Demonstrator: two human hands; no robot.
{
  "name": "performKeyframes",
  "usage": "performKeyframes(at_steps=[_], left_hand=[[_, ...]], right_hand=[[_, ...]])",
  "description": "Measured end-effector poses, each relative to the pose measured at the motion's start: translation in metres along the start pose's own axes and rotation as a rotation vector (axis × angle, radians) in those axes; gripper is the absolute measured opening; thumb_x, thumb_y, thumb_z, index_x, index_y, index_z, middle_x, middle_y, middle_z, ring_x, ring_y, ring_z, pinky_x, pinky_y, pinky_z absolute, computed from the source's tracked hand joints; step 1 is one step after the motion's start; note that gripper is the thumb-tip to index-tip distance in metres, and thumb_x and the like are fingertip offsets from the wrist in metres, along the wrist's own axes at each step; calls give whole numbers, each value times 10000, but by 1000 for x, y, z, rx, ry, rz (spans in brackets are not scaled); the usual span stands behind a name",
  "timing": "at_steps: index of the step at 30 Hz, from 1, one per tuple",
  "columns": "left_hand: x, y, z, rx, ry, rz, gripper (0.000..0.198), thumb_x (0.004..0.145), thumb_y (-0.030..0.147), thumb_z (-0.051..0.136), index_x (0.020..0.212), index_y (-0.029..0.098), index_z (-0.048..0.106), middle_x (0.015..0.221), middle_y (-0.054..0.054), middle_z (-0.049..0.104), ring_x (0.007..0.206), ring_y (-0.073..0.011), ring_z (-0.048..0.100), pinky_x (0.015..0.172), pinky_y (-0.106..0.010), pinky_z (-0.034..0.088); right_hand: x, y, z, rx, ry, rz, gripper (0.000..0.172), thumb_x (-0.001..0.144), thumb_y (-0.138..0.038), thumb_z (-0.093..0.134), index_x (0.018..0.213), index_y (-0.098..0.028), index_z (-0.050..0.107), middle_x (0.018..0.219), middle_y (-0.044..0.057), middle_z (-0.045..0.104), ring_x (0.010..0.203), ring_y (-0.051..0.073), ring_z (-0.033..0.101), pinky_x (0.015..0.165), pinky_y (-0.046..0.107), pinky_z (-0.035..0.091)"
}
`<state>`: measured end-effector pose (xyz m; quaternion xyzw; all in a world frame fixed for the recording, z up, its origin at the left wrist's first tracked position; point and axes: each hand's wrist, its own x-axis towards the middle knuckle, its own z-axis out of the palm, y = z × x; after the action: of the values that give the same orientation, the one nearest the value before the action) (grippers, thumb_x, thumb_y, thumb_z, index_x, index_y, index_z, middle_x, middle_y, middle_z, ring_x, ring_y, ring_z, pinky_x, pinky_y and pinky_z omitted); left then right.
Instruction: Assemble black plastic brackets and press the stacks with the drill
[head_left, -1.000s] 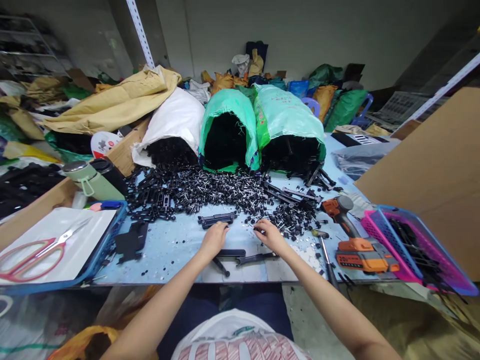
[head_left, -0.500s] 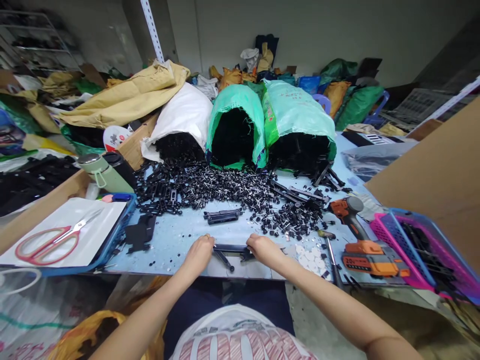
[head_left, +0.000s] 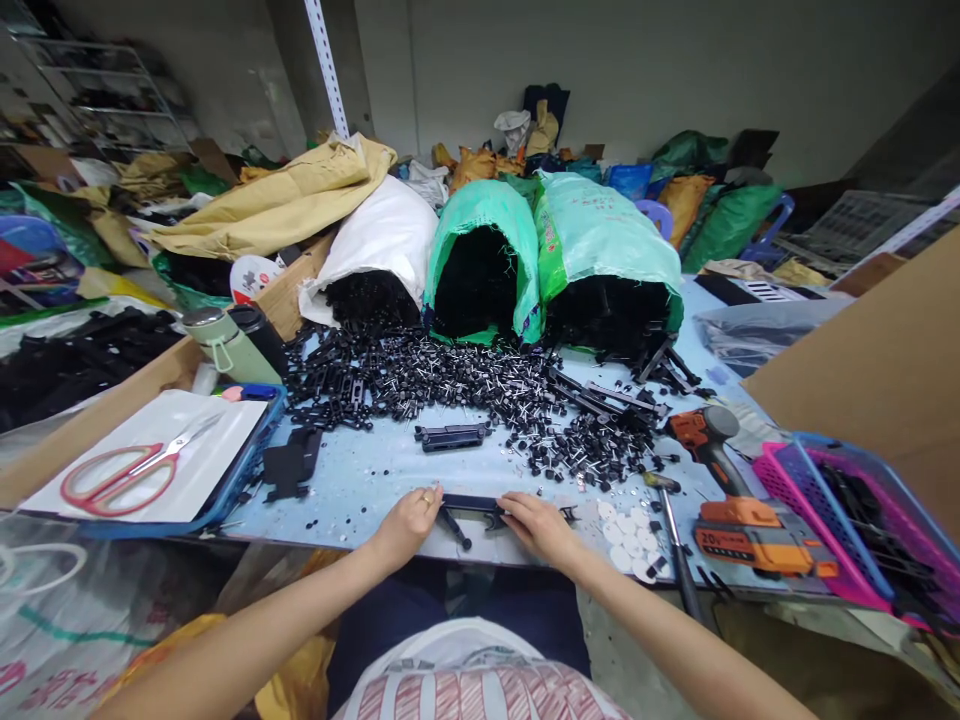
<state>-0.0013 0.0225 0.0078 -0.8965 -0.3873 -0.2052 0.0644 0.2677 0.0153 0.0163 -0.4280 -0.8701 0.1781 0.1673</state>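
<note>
Near the front edge of the table, both hands hold a black plastic bar (head_left: pixel 469 502) with thinner arms attached below it. Its left end is in the closed fingers of my left hand (head_left: pixel 411 522). At the other end, my right hand (head_left: pixel 535 522) grips it with fingers bent over the top. One thin black arm (head_left: pixel 456 530) angles down from the bar's left side. Just beyond my hands lies a similar black assembly (head_left: pixel 452 436), folded flat. Behind that spreads a heap of small black-headed pins (head_left: pixel 465 380) with metal shanks.
An orange cordless drill (head_left: pixel 731 500) and a hammer-like tool (head_left: pixel 675 540) lie at right, near white discs (head_left: pixel 628 540) and a pink basket (head_left: pixel 817 540). Red-handled scissors (head_left: pixel 124 478) rest on paper at left. Open sacks (head_left: pixel 484 215) of black parts stand behind.
The view has shifted slightly, moving the scene a little right and down. My right fingers have spread further over the bar's end; both hands still hold it.
</note>
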Motion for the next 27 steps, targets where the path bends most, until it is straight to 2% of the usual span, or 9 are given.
performKeyframes(at_steps=[4,13,23,27], left_hand=[[0,-5,2,-51,31,19,285,877,121,293,1095,108,476,739,-70,590,715,-160,571,645,-300,510],[-4,-9,4,-104,64,53,309,867,106,314,1142,106,454,771,-71,610,782,-154,584,704,-297,514],[-2,-4,8,-183,153,-41,289,867,124,338,1116,135,484,802,-73,632,780,-150,603,695,-299,525],[-6,-3,11,-170,150,-17,309,867,121,328,1136,145,479,890,-83,638,857,-159,599,753,-311,513]], right_hand=[[-3,4,4,4,38,-17,314,883,-265,368,1157,-220,516,1129,73,560,1003,183,537,856,328,450],[-6,6,9,-18,70,-52,335,879,-258,384,1193,-215,493,1139,82,558,1011,182,536,858,329,455],[-10,10,13,-5,92,-73,403,857,-295,431,1254,-223,424,1178,98,526,1051,193,510,869,339,447],[-13,15,18,-8,70,-104,433,854,-314,436,1276,-227,393,1182,106,519,1060,200,501,868,349,442]])
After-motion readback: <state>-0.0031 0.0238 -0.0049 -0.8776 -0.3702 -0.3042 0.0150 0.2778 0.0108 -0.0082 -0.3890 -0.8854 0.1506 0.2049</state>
